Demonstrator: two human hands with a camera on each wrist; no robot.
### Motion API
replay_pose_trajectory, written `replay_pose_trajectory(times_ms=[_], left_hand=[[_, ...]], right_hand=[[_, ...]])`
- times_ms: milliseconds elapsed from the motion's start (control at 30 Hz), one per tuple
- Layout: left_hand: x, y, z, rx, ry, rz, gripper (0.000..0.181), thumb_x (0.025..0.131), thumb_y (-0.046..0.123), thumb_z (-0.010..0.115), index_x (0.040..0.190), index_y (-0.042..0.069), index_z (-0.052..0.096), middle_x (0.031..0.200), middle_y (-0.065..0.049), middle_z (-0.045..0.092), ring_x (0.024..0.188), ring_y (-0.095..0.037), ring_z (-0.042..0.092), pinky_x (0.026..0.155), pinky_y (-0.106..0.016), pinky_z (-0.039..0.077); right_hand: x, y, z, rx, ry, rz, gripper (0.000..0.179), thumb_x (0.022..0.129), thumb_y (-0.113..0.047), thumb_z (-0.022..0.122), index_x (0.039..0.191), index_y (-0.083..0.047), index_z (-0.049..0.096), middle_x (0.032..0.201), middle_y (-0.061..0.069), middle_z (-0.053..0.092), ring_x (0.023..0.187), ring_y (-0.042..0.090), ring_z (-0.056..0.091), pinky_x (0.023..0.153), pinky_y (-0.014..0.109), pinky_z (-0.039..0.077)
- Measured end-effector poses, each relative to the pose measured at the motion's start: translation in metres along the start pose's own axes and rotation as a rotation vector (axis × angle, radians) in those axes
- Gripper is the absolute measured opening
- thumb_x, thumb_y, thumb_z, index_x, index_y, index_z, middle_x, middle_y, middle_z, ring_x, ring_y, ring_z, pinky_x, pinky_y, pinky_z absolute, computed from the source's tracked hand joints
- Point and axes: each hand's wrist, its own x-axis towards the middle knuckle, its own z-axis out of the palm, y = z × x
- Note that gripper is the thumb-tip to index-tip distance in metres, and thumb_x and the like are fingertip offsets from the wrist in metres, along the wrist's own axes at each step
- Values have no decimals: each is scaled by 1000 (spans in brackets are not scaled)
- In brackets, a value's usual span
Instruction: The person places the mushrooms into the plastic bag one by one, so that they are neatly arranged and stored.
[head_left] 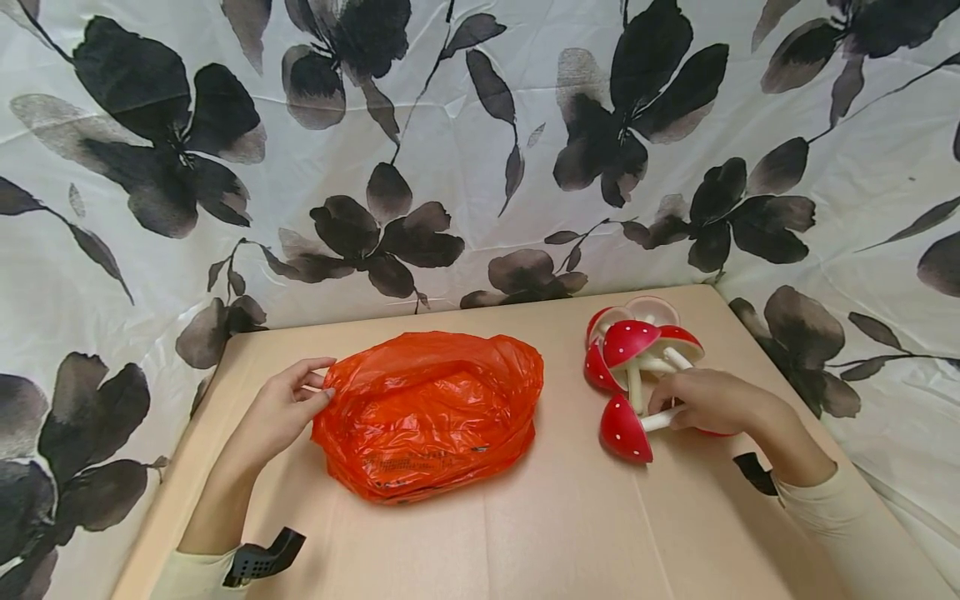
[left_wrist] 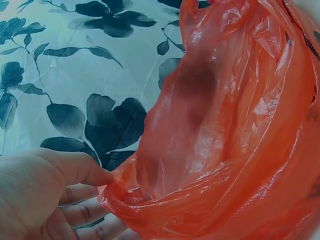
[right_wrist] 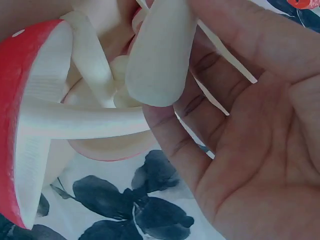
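An orange-red plastic bag (head_left: 442, 475) lies with its mouth spread on the table. My left hand (head_left: 281, 408) pinches the left rim of the bag between thumb and fingers, which the left wrist view shows close up. To the right is a pile of toy mushrooms (head_left: 632, 340) with red, white-dotted caps and white stems. Among them, my right hand (head_left: 712, 402) holds a mushroom by its white stem (right_wrist: 161, 60); the cap of that one is hidden or out of frame. Another mushroom (head_left: 626, 429) lies on its side just left of the right hand.
The light wooden table (head_left: 555, 533) reaches back to a white cloth (head_left: 510, 142) with dark flower prints. Black wrist mounts (head_left: 264, 557) sit at both cuffs. Table surface lies between the bag and the mushrooms.
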Motion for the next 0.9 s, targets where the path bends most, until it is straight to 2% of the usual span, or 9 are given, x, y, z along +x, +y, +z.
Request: replay_pose_trajectory(times_ms=[100, 333, 467, 600, 800, 900], left_hand=[[-1, -1, 0, -11, -1, 3, 45, 98, 4, 61, 142, -1, 51, 110, -22, 63, 93, -35, 70, 71, -23, 60], [-1, -2, -1, -23, -7, 3, 46, 98, 4, 62, 143, 0, 51, 111, -22, 63, 93, -34, 70, 72, -24, 60], [0, -3, -1, -23, -8, 5, 46, 98, 3, 61, 143, 0, 51, 111, -22, 62, 92, -32, 70, 72, -24, 60], [1, -4, -1, -29, -9, 14, 46, 97, 2, 62, 142, -1, 52, 110, -22, 63, 91, -31, 70, 71, -25, 60], [2, -6, 0, -45, -7, 23, 46, 96, 0, 62, 141, -3, 51, 108, -24, 64, 90, -29, 71, 71, -25, 60], [2, -6, 0, -57, -6, 21, 48, 96, 0, 63, 142, -4, 50, 109, -24, 64, 89, -26, 71, 71, -24, 59]], right_hand=[[0, 1, 0, 31, -6, -3, 25, 82, -14, 83, 96, -31, 71, 90, -11, 62, 83, 14, 54, 73, 33, 46], [2, 7, -1, 170, -42, -111, 28, 84, -21, 83, 106, -29, 69, 98, -10, 64, 91, 17, 58, 76, 29, 53], [3, 8, -2, 232, -41, -144, 31, 84, -22, 83, 110, -26, 67, 102, -3, 65, 92, 20, 60, 74, 28, 56], [5, 8, -2, 269, -17, -166, 34, 83, -19, 83, 111, -25, 66, 104, 2, 65, 93, 21, 61, 73, 29, 58], [7, 6, -5, 298, 24, -204, 33, 85, -20, 81, 113, -24, 65, 103, -2, 65, 93, 21, 62, 71, 31, 61], [10, 7, -7, 289, 67, -252, 32, 85, -22, 82, 113, -27, 65, 103, -4, 64, 92, 18, 63, 72, 30, 61]])
